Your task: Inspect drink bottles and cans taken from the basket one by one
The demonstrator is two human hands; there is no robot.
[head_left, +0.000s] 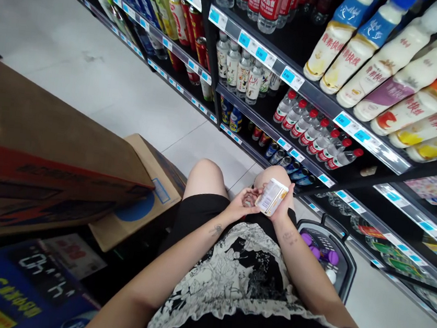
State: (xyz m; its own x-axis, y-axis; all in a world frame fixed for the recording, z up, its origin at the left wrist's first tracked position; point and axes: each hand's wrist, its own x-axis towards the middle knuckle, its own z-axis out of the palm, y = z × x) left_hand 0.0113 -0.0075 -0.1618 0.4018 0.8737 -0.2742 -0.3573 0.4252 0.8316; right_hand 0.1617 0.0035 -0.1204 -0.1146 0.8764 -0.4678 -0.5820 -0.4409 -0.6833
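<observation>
Above my lap I hold a small white package (273, 197) with rows of fine print and a yellowish patch near one corner. Whether it is a carton or a tub I cannot tell. My right hand (283, 205) wraps round its right side and lower edge. At its left edge is my left hand (243, 201), fingers curled, thumb against the lower corner. Beside my right leg a dark grey shopping basket (352, 263) stands on the floor, holding several purple-capped containers (316, 250) and a white round item (331, 276).
Shelves ahead carry cream-coloured drink bottles (388, 57), red-capped water bottles (312, 130) and cans (278, 155). At my left stand a large cardboard box (45, 160) and an open flap (137, 212). A blue promotional sign (18, 288) is at lower left. Pale tiled floor (76, 58) runs between.
</observation>
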